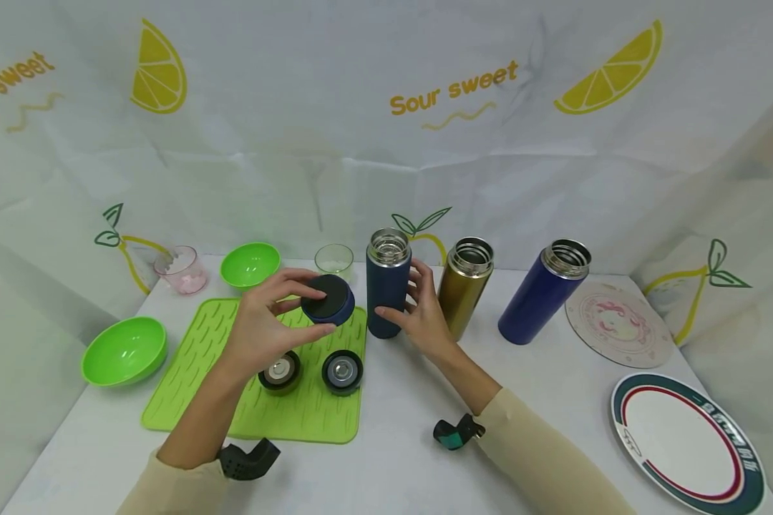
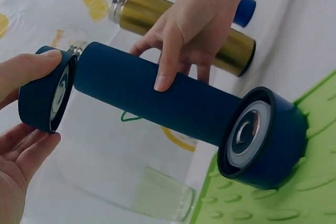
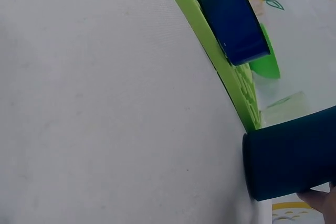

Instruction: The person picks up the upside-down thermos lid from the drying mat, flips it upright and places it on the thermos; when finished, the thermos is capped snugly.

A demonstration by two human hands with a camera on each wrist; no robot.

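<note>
My left hand pinches a dark blue bottle lid between thumb and fingers, above the green mat. In the left wrist view the lid's inner side faces the steel neck of a dark teal-blue insulated bottle. That bottle stands upright and uncapped on the table, just right of the mat. My right hand grips its body, thumb in front and fingers around the right side. Two more lids, one gold-rimmed and one blue, lie inner side up on the mat.
Open gold and blue bottles stand to the right, near a round pink-patterned board and a plate. Green bowls, a pink glass and a clear glass surround the green mat.
</note>
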